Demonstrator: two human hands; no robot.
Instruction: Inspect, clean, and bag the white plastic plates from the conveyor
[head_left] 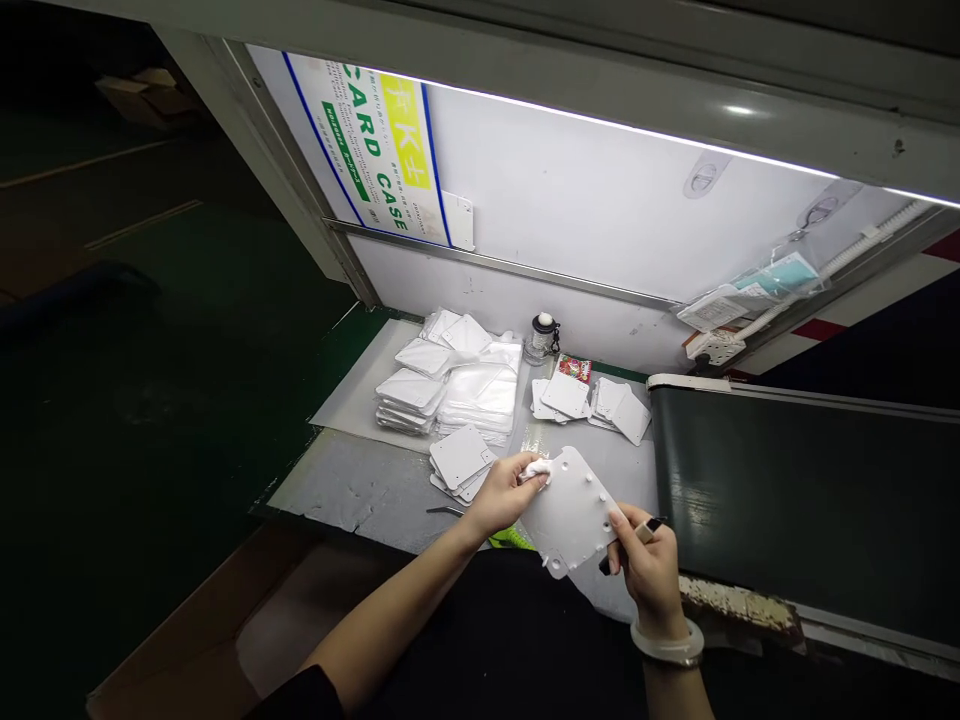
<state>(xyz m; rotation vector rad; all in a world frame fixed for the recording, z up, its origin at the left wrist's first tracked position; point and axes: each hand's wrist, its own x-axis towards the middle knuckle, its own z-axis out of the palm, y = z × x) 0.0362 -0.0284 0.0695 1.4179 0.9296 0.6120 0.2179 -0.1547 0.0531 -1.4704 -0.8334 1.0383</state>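
A white plastic plate (pixel 568 515) with small pegs and round holes is held up between my hands, tilted toward me. My left hand (pixel 510 492) is closed on its upper left edge and pinches a wad of white cloth (pixel 537 468) against it. My right hand (pixel 649 560) grips the plate's right edge with thumb and fingers. Tucked in that same hand is a slim tool (pixel 646 530) with a light body and dark ends; its kind is unclear. Beneath and left of the plate lie loose white plates (pixel 461 458), with something bright green (pixel 511 539) partly hidden.
Stacked white pieces (pixel 411 390) and clear plastic bags (pixel 484 385) stand at the back left of the table (pixel 337 475). A small bottle (pixel 541 340) is by the wall. More white plates (pixel 619 408) lie right of it. A dark conveyor belt (pixel 810 500) borders the right side.
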